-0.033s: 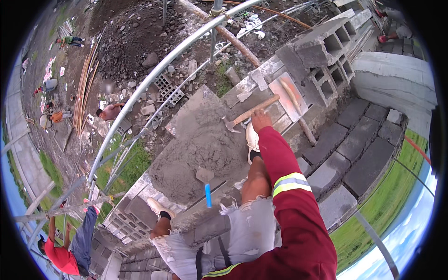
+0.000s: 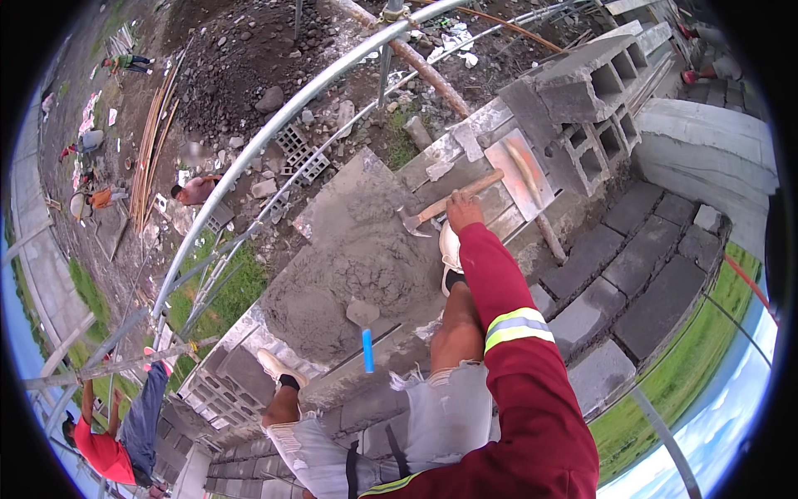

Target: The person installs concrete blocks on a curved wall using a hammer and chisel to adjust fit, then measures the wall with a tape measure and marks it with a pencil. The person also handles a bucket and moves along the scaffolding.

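Observation:
My right hand (image 2: 464, 210), in a maroon sleeve with a reflective band, reaches past my knee. Its fingers close around the wooden handle of a claw hammer (image 2: 438, 206), whose metal head rests at the edge of a heap of wet grey mortar (image 2: 341, 266). A pointing trowel (image 2: 364, 320) with a blue handle lies on the near side of the mortar, apart from my hand. Beyond the hammer's handle end, a flat plastering float (image 2: 522, 176) with a wooden grip lies on the boards. My left hand is out of view.
Hollow concrete blocks (image 2: 582, 91) are stacked at the far right, and a block wall (image 2: 636, 258) runs along the right. Curved scaffold pipe (image 2: 274, 133) crosses beyond the mortar platform. A person in a red shirt (image 2: 101, 449) is at the lower left; several people stand on lower ground.
The view has shifted very slightly. My right hand stays at the hammer's handle, and the hammer, trowel and float keep their places.

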The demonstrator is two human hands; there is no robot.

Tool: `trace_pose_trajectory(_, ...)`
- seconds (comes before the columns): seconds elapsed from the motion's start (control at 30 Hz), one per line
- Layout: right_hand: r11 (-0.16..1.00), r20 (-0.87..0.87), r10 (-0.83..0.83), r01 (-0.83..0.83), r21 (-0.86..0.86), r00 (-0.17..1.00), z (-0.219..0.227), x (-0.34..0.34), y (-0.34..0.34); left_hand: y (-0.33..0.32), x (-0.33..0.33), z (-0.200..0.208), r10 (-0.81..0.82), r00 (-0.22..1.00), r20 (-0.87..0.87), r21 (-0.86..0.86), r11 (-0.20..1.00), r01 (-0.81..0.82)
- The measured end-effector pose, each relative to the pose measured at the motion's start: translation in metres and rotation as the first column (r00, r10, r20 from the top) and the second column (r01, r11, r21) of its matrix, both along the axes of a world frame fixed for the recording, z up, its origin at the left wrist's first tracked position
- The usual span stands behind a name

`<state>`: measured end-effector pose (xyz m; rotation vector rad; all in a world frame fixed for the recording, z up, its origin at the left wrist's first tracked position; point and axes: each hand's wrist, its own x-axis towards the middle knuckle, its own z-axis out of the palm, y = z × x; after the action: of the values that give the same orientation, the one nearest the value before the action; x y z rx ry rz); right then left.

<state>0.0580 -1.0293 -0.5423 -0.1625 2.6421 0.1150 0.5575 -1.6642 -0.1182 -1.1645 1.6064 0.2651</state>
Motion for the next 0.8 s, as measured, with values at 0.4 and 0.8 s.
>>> trace_pose_trajectory(0.4, 0.973, 0.307, 0.216, -0.229, 0.006, 0.927, 0.011, -0.027, -0.017, 0.092, 0.141, 0.039, 0.136, 0.991, 0.001, -0.052, 0.989, -0.135)
trace_pose_trajectory(0.8, 0.854, 0.116, 0.329, -0.243, -0.46, 0.937, 0.25, -0.122, -0.071, 0.115, 0.149, -0.044, 0.719, 0.426, -0.549, -0.204, 0.379, -0.903)
